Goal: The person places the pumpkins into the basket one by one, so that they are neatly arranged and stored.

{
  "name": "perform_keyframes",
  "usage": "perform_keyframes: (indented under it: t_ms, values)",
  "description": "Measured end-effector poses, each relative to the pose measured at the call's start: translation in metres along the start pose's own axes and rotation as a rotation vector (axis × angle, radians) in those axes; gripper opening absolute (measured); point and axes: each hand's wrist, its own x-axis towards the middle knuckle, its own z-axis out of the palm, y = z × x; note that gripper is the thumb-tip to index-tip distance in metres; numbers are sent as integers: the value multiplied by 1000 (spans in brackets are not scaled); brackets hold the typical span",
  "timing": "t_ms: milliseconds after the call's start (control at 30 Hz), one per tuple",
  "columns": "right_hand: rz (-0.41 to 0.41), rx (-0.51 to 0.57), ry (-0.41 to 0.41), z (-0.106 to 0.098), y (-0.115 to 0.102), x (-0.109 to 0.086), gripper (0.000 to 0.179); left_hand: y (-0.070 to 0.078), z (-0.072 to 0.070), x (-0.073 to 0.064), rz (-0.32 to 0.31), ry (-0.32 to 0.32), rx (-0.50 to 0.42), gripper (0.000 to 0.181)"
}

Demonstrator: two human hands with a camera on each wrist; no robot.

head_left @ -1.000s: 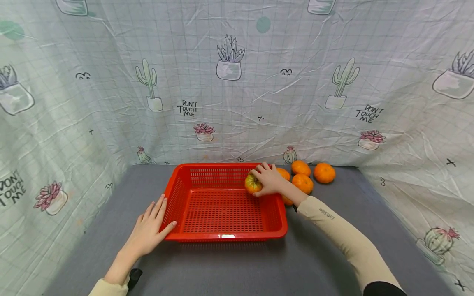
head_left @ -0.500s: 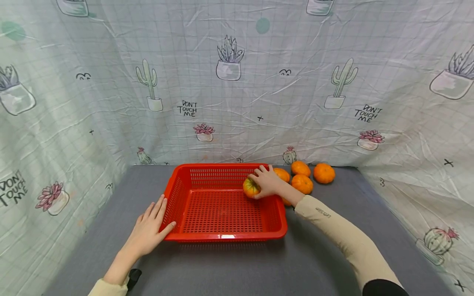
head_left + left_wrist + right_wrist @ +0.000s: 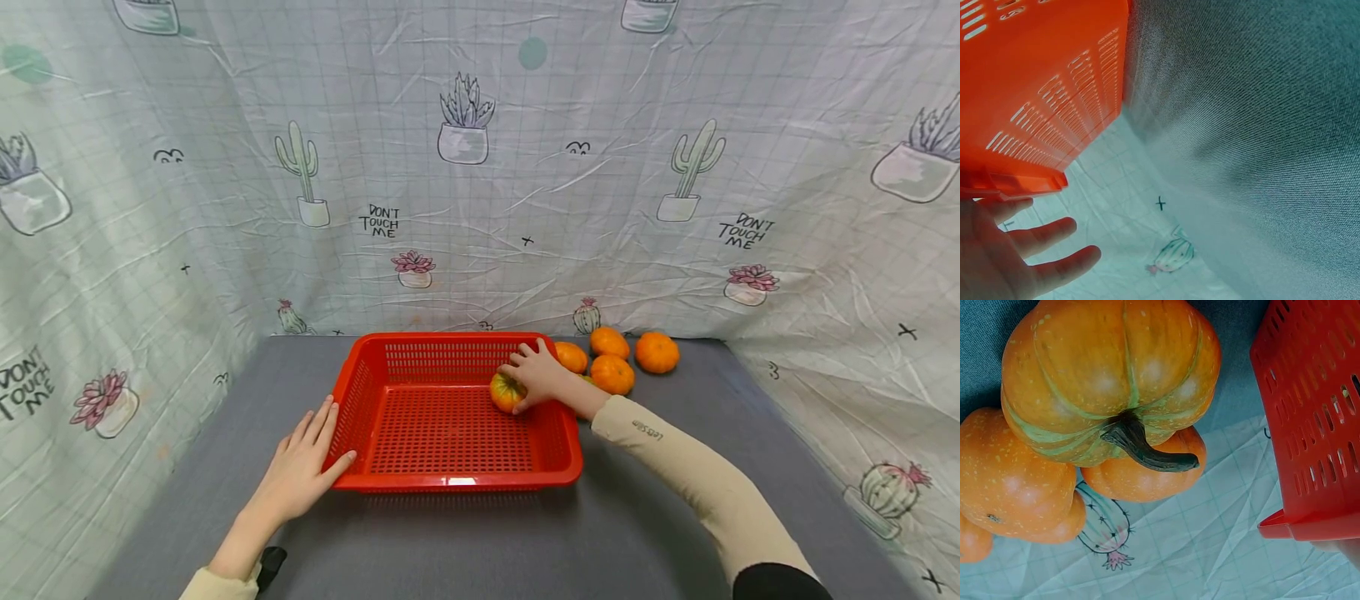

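A red plastic basket with slotted walls stands on the grey surface. Inside it, near the right wall, my right hand holds an orange pumpkin with green streaks, fingers curved over it and thumb on the near side. Whether this pumpkin touches the basket floor, I cannot tell. My left hand rests on the basket's left rim, fingers extended and thumb over the front corner. The left wrist view shows those fingers beside the outer wall. In the right wrist view, the held pumpkin is hidden behind the basket wall.
Right of the basket sit several pumpkins, among them two orange ones farther back. A larger pumpkin with a dark stem lies close outside the right wall, mostly under my right forearm. A printed cloth hangs behind.
My right hand has moved the pumpkin slightly left and toward me, lower in the basket. The left hand and the basket have stayed in place.
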Motion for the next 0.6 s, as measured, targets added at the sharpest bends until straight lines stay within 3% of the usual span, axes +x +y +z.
perform_keyframes:
  t_ms: [133,333,600]
  values:
    - [11,35,-15,-1,1,-2,76,0,0,0,-1,0,0,77]
    - [54,179,-13,-9,3,-7,77,1,0,1,-2,-5,0,77]
    - [59,263,151,-18,7,-26,55,1,0,0,-2,8,2,77]
